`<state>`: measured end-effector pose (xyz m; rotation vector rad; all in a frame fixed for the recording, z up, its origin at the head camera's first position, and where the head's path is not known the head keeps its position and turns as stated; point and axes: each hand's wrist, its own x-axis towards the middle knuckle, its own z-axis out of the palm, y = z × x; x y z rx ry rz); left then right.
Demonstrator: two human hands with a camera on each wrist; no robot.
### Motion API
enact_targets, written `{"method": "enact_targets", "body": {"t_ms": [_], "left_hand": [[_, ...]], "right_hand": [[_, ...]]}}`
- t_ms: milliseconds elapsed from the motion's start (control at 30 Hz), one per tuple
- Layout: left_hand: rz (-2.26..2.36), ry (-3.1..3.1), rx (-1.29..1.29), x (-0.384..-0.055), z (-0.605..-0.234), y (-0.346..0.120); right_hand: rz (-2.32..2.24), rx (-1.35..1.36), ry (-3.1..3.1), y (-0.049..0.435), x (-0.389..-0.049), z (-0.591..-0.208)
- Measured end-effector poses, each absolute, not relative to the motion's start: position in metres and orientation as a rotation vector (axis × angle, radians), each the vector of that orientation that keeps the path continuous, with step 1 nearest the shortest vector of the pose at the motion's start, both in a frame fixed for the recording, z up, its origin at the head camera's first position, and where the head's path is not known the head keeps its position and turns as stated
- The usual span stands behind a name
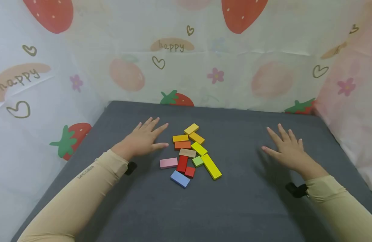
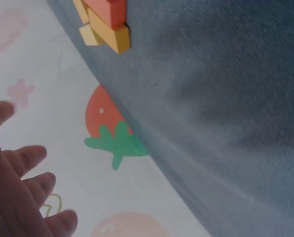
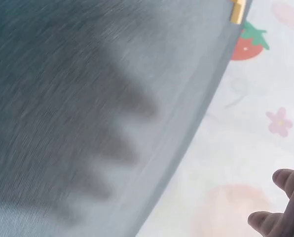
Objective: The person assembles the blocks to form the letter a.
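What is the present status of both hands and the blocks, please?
Left hand open, empty, beside coloured blocks. Right hand open, empty, farther off. Blocks clustered on dark tabletop. No obstacle seen between hands and blocks.

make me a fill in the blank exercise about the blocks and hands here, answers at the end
1. The left hand and right hand hold ____.
2. The blocks lie nearer the ____ hand.
3. The longest block in the head view is ____.
4. The lowest block in the head view is ____.

Missing words: nothing; left; yellow; blue.
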<state>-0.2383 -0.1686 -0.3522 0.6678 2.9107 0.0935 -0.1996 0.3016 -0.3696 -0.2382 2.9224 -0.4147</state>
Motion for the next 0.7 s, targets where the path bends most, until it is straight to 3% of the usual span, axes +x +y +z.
{"method": "enact_targets", "body": {"t_ms": [700], "left_hand": [[0.429, 2.817, 0.813, -0.230, -0.366, -0.106]], "right_hand": [[-0.876, -0.377, 2.766, 0.228, -0.211, -0.392]]}}
